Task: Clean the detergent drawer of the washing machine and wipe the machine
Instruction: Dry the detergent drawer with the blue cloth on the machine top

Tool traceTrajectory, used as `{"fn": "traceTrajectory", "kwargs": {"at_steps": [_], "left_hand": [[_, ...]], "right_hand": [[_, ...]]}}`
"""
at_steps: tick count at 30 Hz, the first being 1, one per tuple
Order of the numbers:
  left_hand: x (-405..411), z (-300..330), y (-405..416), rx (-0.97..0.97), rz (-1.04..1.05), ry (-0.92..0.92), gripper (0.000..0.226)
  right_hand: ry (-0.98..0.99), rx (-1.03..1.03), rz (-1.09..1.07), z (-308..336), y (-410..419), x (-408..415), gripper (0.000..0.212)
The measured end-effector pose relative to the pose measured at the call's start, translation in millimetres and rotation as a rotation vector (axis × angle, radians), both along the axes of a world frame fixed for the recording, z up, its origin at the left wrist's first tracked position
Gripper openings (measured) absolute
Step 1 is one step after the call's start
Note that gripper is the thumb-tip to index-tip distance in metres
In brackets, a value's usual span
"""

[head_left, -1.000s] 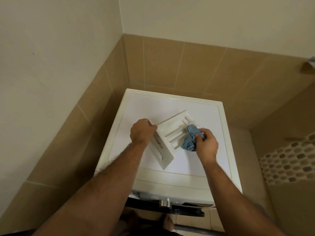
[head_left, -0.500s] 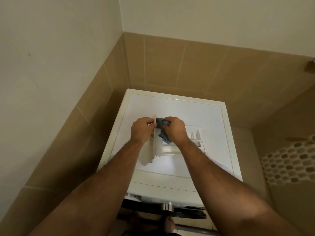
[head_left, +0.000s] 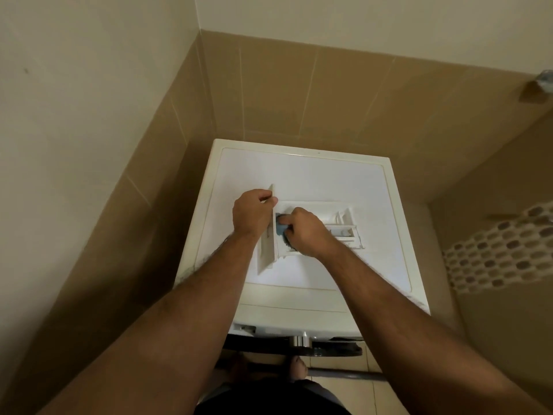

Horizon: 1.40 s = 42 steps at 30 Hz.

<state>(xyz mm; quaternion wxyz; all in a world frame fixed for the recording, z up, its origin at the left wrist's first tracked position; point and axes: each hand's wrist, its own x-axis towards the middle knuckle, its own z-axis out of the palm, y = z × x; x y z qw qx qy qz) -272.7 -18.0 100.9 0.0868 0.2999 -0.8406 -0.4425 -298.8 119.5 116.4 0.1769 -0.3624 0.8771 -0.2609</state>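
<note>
A white plastic detergent drawer [head_left: 335, 226] lies on the flat top of the white front-loading washing machine [head_left: 305, 175], which stands in a corner of tan-tiled walls [head_left: 269, 91], the drawer's front panel turned to the left. The left hand [head_left: 253, 212] grips that front panel, thumb curled over its far edge. Just to its right, the right hand [head_left: 302, 232] is clenched around a crumpled blue cleaning cloth [head_left: 281, 227] and presses it into the drawer's left compartment, right behind the panel.
</note>
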Motion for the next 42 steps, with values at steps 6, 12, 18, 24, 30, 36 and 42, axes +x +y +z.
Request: {"fn": "traceTrajectory", "kwargs": {"at_steps": [6, 12, 18, 24, 30, 36, 42], "left_hand": [[1.6, -1.0, 0.4, -0.012, 0.014, 0.033, 0.031], [2.1, -3.2, -0.4, -0.02, 0.0, 0.046, 0.03], [3.3, -0.2, -2.7, -0.058, -0.028, 0.049, 0.031], [11.3, 8.9, 5.1, -0.2, -0.052, -0.017, 0.042], [17.8, 2.9, 13.1, -0.371, -0.098, -0.137, 0.034], [19.9, -0.7, 21.2, -0.379, -0.034, -0.098, 0.039], [19.0, -0.4, 20.2, -0.376, -0.027, -0.097, 0.04]], "right_hand": [[0.079, 0.018, 0.044, -10.5, 19.7, 23.4, 0.028], [0.082, 0.073, 0.06, -9.8, 38.1, 38.8, 0.025], [-0.024, 0.35, -0.139, 20.0, 58.5, 12.5, 0.028], [-0.018, 0.219, -0.241, 29.7, 38.6, 15.0, 0.016], [0.164, 0.329, -0.038, -6.9, 35.6, 21.6, 0.03], [0.284, 0.675, 0.046, -12.9, 30.6, 14.7, 0.039], [0.31, 0.752, 0.045, -10.4, 38.7, 11.3, 0.035]]}}
